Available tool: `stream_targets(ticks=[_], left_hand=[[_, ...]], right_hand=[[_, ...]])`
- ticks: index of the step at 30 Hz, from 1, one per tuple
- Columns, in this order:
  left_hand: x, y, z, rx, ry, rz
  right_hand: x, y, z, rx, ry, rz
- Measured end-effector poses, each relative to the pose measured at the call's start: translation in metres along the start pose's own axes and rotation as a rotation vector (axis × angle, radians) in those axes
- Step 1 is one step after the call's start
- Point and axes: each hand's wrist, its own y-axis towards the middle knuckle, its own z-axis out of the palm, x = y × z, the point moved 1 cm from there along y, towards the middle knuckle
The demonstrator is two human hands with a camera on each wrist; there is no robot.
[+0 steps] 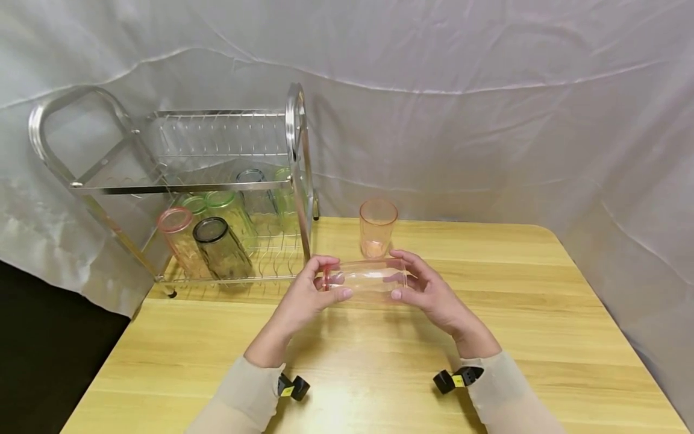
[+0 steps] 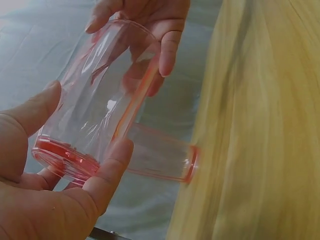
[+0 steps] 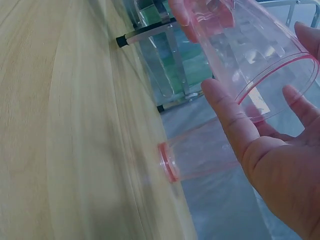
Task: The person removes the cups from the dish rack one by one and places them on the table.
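Note:
A clear pink-tinted tumbler [image 1: 368,276] lies sideways in the air over the table, held between both hands. My left hand [image 1: 303,295] grips its thick reddish base, thumb on the near side and fingers round the far side. At the rim, my right hand [image 1: 434,295] holds the other end between thumb and fingers; the right wrist view shows the tumbler's mouth [image 3: 280,82] turned toward that palm. Just behind them a second pink tumbler [image 1: 378,226] stands upright on the table, apart from the hands.
A two-tier metal dish rack [image 1: 184,189] stands at the back left. Its lower tier bears several upturned tumblers, among them a pink one [image 1: 184,241], a dark grey one [image 1: 222,250] and a green one [image 1: 233,214]. Grey cloth [image 1: 461,138] hangs behind the wooden table [image 1: 515,313].

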Motion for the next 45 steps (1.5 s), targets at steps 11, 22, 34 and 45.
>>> stream_targets(ticks=[11, 22, 34, 45], left_hand=[[0.004, 0.002, 0.005, -0.075, 0.179, -0.003], [-0.001, -0.007, 0.009, -0.122, 0.399, -0.014], [-0.002, -0.029, -0.032, -0.436, 0.466, 0.077], [0.013, -0.026, -0.055, -0.378, 0.832, 0.155]], right_hand=[[0.003, -0.002, -0.002, -0.076, -0.121, 0.025], [0.004, -0.004, -0.007, -0.103, -0.230, 0.013], [0.021, -0.012, -0.046, -0.193, -0.468, 0.077], [0.057, -0.001, -0.079, -0.219, -0.803, 0.192]])
